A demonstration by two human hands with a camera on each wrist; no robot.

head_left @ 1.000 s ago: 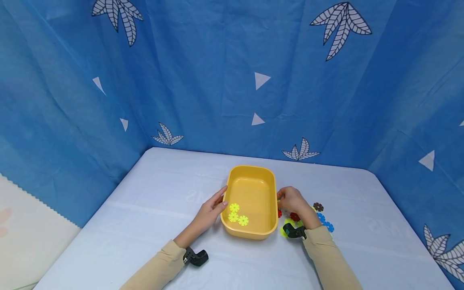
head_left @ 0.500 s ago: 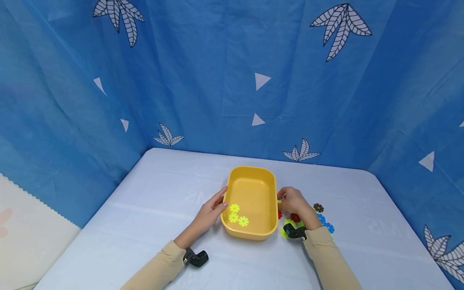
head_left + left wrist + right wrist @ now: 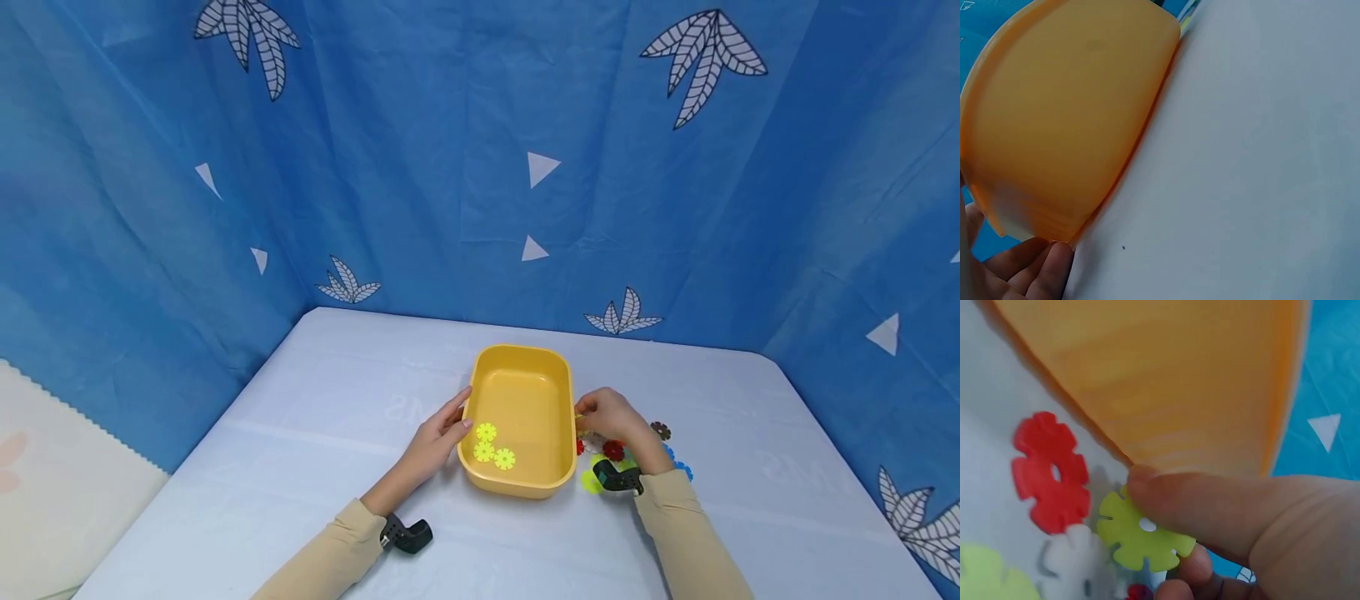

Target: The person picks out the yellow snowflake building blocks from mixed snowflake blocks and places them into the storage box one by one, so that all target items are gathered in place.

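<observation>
"What's changing on your end?"

"Only a little: I'm seeing the right hand [image 3: 611,417] shifting slightly away from the left hand [image 3: 432,442], while its thumb and fingers are pinching a yellow flower piece [image 3: 1124,532] just outside the tray [image 3: 528,400]."

"Meaning what for the work?"

"I'm judging that little is advancing. Three yellow pieces [image 3: 483,451] are lying inside the tray, nearer the left hand, and the pinched one is staying outside."

"And the left hand?"

"It's gripping the tray's side, thumb at the rim, fingers against the outer wall. The tray is sitting between both hands."

"What's around the right hand?"

"A red piece [image 3: 1038,475] and a white piece [image 3: 1075,562] are lying close by; a brown piece [image 3: 660,431] and blue ones [image 3: 683,469] are lying to its right."

"Any writing?"

"Pale letters [image 3: 398,407] are showing on the tablecloth [image 3: 345,358], left of the left hand, but they're looking too faint for me. I'm finding no readable brand on the tray or pieces."
</observation>
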